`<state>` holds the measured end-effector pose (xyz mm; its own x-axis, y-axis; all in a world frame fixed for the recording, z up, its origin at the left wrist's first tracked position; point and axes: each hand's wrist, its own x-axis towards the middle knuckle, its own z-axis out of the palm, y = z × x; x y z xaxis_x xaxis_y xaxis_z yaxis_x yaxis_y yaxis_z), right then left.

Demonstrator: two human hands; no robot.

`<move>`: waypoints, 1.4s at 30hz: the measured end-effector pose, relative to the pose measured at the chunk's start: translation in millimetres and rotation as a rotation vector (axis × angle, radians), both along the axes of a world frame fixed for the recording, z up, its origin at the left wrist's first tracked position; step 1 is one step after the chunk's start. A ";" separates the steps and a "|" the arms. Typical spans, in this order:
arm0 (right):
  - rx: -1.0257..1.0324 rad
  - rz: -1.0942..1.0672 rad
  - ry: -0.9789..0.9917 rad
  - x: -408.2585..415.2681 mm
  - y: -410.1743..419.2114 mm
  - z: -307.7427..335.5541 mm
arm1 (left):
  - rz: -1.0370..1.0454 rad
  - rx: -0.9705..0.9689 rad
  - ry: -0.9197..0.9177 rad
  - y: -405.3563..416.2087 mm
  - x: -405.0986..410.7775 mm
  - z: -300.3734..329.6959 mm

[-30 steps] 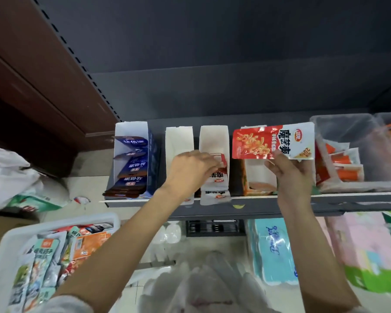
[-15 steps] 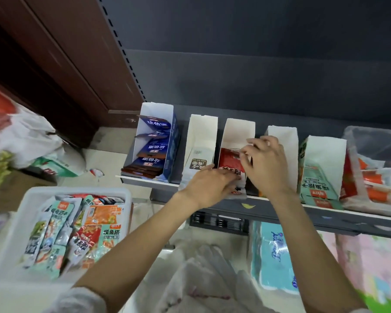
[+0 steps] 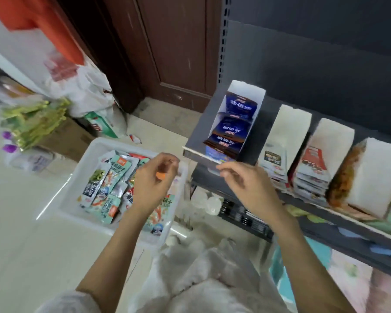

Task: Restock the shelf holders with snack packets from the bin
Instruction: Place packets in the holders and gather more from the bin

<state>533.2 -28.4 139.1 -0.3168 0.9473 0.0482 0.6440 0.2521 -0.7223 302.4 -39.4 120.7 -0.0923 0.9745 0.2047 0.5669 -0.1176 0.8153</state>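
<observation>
Head view: bin (image 3: 61,195) lies under your left hand (image 3: 152,184) (nearer); both hands loosely curled, right hand (image 3: 248,188) empty, left unclear.

The left hand (image 3: 152,184) covered several packets in the bin (image 3: 86,152). Right of the bin, the farthest holder (image 3: 370,177) was blurred, its print unreadable, and the shelf (image 3: 325,224) ran past the frame edge, perhaps carrying more holders.

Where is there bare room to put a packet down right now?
Free: the pale floor left of the bin. Crowded: the bin, heaped with packets, under the left hand; the shelf, holders side by side, beyond the right hand.
</observation>
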 end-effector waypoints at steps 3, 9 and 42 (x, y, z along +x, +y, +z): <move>-0.142 0.159 -0.049 -78.2 4.0 -35.1 | 0.231 -0.175 0.040 -22.2 -69.8 -33.9; -0.271 0.426 -0.438 -197.9 -1.7 -99.6 | 0.297 -0.629 0.443 -60.8 -178.7 -109.2; -0.660 -0.557 0.719 -171.8 -27.5 -63.9 | 0.152 -0.924 -1.089 4.2 -185.3 -80.1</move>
<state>361.4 -55.9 75.1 0.0586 0.8557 -0.5141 -0.0730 -0.5099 -0.8571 117.1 -35.2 40.6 0.0982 0.6838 -0.7231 -0.4189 0.6875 0.5932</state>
